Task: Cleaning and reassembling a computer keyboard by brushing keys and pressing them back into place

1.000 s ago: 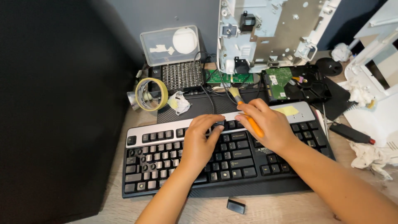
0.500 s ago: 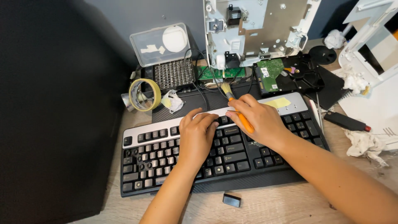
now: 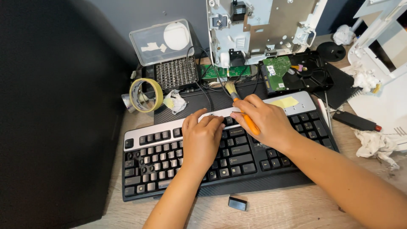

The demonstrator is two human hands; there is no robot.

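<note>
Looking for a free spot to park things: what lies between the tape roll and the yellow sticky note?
In the head view, a crumpled wrapper, black cables and the brush's bristles lie between tape roll and sticky note.

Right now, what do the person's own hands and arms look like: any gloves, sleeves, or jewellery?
Both the left hand and the right hand are bare: no gloves, rings, watch or bracelets visible. The forearms show no sleeves up to the picture's edge. Fingernails look short and unpainted.

Two bare forearms, no sleeves, no jewellery

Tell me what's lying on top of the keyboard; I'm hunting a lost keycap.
On the keyboard rest the left hand, the right hand gripping an orange-handled brush, and a yellow sticky note. Keys beneath both hands are hidden.
</note>
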